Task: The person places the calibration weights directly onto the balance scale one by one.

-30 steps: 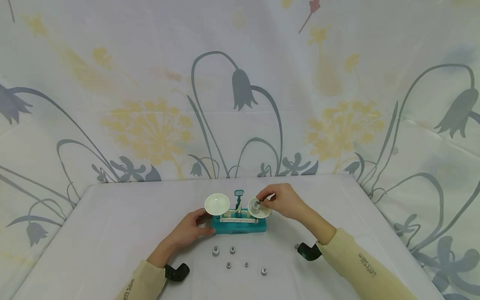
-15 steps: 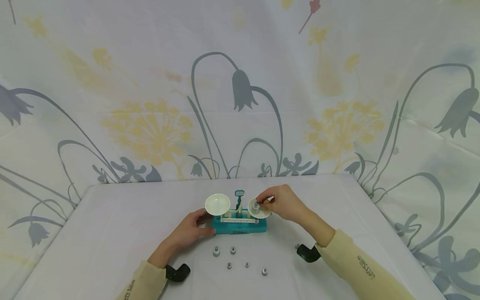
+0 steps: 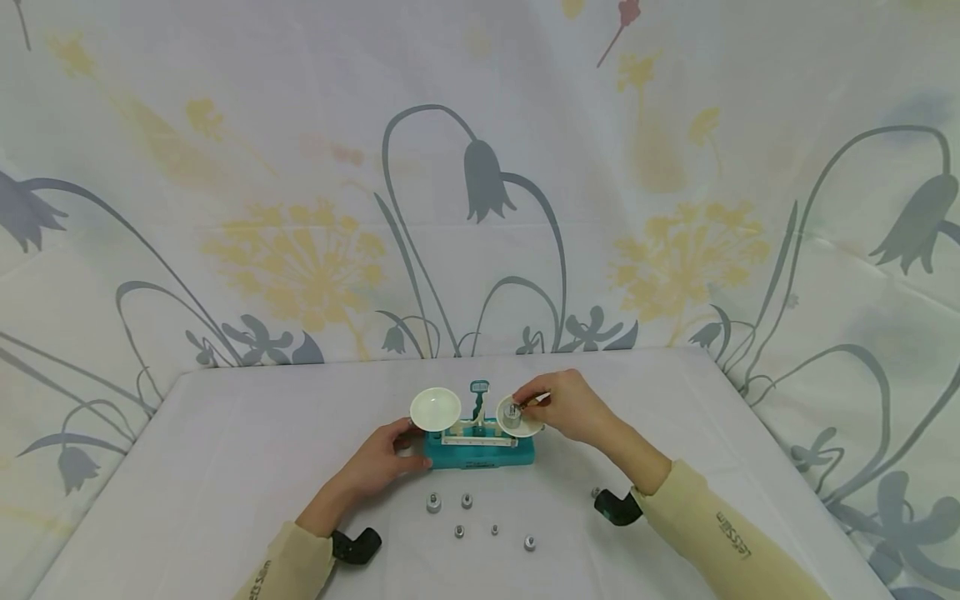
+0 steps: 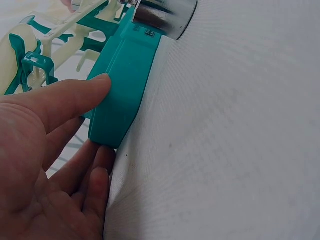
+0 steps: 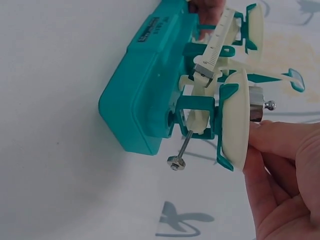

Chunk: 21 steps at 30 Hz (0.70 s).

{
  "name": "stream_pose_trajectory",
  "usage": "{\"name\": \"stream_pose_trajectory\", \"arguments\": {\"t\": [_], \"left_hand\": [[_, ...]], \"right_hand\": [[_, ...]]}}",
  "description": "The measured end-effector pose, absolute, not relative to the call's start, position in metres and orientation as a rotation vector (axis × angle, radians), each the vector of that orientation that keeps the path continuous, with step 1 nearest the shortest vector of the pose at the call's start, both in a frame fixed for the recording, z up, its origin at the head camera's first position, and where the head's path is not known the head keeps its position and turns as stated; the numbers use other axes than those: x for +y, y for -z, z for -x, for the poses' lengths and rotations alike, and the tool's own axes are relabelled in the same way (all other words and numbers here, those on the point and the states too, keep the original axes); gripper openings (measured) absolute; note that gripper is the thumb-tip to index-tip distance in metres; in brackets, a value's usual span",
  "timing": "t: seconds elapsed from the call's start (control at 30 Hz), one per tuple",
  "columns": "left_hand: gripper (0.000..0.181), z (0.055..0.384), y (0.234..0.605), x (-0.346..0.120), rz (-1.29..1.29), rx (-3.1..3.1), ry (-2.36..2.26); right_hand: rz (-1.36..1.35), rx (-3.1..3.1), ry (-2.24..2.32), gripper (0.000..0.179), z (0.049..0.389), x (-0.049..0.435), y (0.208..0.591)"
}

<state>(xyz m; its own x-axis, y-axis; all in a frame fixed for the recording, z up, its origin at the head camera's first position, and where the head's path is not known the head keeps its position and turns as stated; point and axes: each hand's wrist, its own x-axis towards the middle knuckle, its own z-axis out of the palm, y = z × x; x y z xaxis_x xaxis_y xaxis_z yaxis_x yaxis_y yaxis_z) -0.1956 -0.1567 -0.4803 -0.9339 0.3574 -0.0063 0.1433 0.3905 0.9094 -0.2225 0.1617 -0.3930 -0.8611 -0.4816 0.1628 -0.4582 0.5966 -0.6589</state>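
Note:
A small teal balance scale (image 3: 478, 452) with two cream pans stands on the white table. My left hand (image 3: 378, 461) holds the left end of its base; the thumb (image 4: 85, 96) lies on the front face, the fingers behind and below. In the right pan (image 5: 234, 120) sits a shiny metal weight (image 5: 256, 102), its knob showing. My right hand (image 3: 566, 406) pinches this weight low on its side; the far fingertip's contact is hidden in the right wrist view. The left pan (image 3: 435, 409) bears nothing.
Several small metal weights, among them one at the left (image 3: 433, 503) and one at the right (image 3: 530, 543), stand on the table in front of the scale. Another weight (image 3: 596, 492) is beside the right wrist camera (image 3: 617, 507). A flowered cloth (image 3: 480, 267) hangs behind.
Almost nothing differs: both hands, the scale and the weight in the right pan keep their places, with only a slight shift of the head view.

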Motion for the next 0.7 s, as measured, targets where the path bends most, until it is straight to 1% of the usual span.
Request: {"name": "stream_pose_trajectory", "arguments": {"t": [0.7], "left_hand": [[0.058, 0.197, 0.482, -0.158, -0.432, 2.444, -1.558]], "right_hand": [[0.819, 2.812, 1.287, 0.015, 0.221, 0.173, 0.391]]}}
